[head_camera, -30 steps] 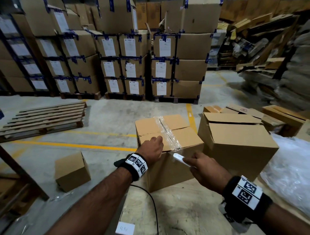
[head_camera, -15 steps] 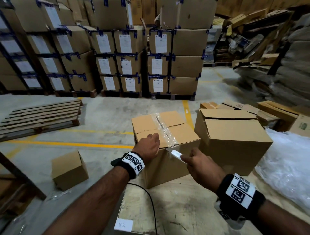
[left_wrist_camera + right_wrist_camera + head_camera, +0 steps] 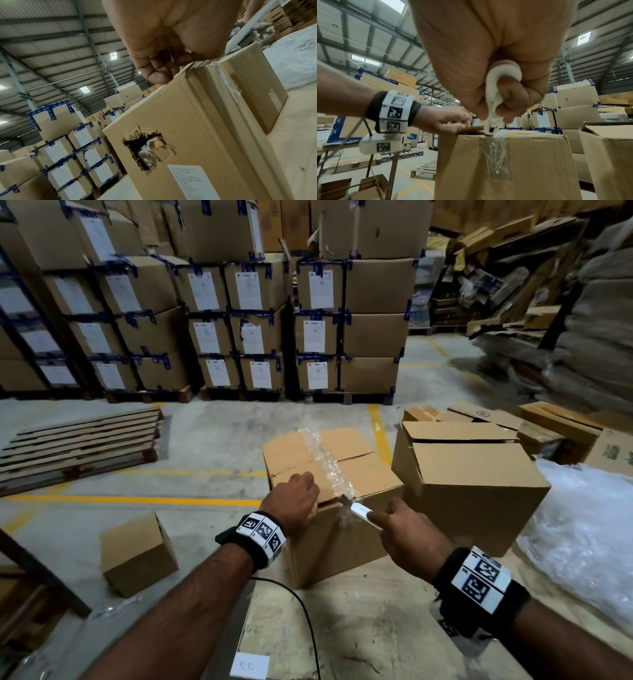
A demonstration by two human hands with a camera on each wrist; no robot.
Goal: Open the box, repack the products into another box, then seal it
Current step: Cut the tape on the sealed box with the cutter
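A taped cardboard box (image 3: 363,474) stands on the wooden table (image 3: 359,628). A strip of clear tape (image 3: 329,463) runs along its top seam and down the near side (image 3: 493,152). My left hand (image 3: 298,501) grips the near edge of the top flap, fingers (image 3: 159,75) curled over it. My right hand (image 3: 404,529) grips a white box cutter (image 3: 363,513), and its tip (image 3: 489,131) touches the tape at the near top edge. A torn hole (image 3: 147,148) in the box's side shows a product inside. To the right, a second box (image 3: 472,484) has one flap raised.
A small box (image 3: 137,556) sits on the floor at the left, with a wooden pallet (image 3: 78,440) behind it. Stacks of labelled cartons (image 3: 239,320) fill the back. Clear plastic sheet (image 3: 582,525) and loose cartons (image 3: 561,422) lie at the right. A black cable (image 3: 308,618) crosses the table.
My right hand has moved the cutter up and left, bringing its tip onto the tape at the box's near top edge. The left hand has stayed on the flap.
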